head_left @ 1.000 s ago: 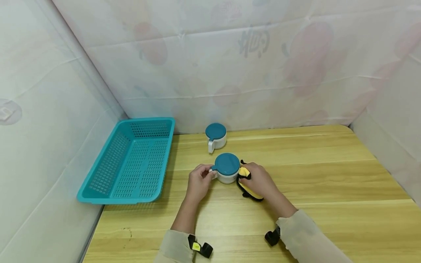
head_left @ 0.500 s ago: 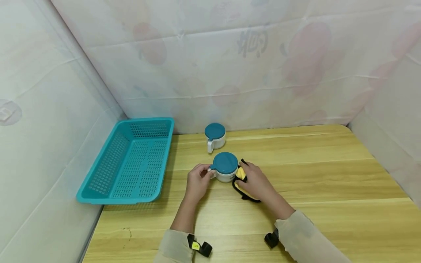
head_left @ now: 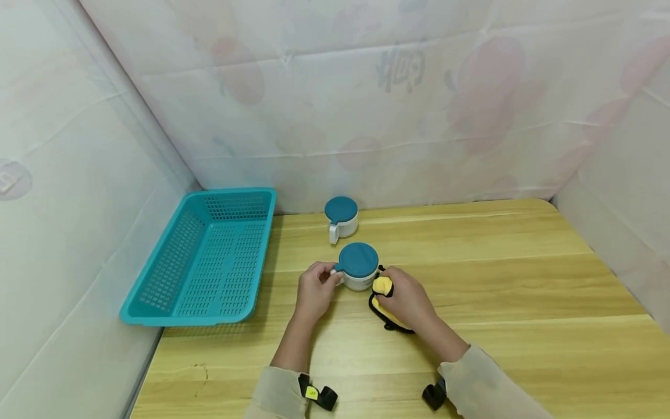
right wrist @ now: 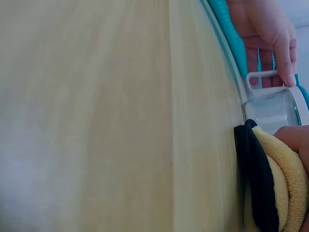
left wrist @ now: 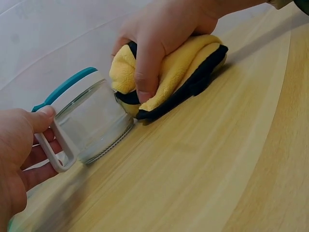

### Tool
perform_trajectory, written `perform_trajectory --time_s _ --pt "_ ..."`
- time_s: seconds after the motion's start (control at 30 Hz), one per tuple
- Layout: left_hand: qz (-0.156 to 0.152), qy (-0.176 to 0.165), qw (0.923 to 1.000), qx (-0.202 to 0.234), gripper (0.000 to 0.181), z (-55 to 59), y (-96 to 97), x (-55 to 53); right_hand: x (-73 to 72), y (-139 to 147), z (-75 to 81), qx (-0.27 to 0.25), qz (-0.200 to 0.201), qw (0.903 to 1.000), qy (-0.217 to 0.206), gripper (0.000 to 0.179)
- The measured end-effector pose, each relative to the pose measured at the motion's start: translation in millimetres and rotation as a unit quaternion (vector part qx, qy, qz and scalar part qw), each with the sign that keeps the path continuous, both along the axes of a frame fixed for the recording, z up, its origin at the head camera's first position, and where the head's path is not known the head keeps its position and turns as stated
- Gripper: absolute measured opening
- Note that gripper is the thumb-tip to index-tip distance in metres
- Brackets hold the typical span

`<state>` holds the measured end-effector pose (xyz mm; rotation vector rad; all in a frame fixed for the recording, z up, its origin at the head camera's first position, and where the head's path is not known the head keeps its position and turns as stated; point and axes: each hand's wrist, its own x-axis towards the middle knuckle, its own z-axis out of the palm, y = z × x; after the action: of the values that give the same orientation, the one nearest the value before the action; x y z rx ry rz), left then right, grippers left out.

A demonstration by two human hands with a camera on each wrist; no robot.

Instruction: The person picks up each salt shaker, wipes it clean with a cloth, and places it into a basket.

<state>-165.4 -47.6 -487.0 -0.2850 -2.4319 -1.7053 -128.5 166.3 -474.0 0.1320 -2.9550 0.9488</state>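
Observation:
A clear glass jar (left wrist: 91, 123) with a white collar, a side handle and a blue lid (head_left: 358, 259) stands upright on the table. My left hand (head_left: 316, 289) pinches its white handle (left wrist: 57, 153) between thumb and fingers. In my right hand (head_left: 410, 299) is a folded yellow cloth (left wrist: 178, 67) with black edging, gripped from above. The cloth is right against the jar's right side, as the left wrist view shows. In the right wrist view the cloth (right wrist: 277, 183) covers part of the jar (right wrist: 273, 110).
Behind the held jar stands a second lidded jar (head_left: 342, 216) of the same kind, near the back wall. A turquoise plastic basket (head_left: 251, 291) with slotted sides sits on the left of the wooden table (head_left: 523, 279). Pale fabric walls (head_left: 335, 116) enclose the back and sides.
My right hand has shifted slightly down along the jar's side with the cloth, after a small move to the left. The left hand keeps hold of the handle.

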Motion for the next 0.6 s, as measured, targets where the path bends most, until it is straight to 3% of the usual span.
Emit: perform_trajectory --time_s 0.27,0.6 --pt "0.0 0.008 1.0 -0.001 0.013 -1.6 -1.2 -1.0 12.6 -6 1.9 -0.02 0.037 0.9991 -0.002 0.044" --pt "-0.012 -0.013 0.9998 0.006 0.013 -0.2 -2.3 -0.5 -1.8 19 6.4 -0.104 -0.011 0.9945 -0.005 0.04"
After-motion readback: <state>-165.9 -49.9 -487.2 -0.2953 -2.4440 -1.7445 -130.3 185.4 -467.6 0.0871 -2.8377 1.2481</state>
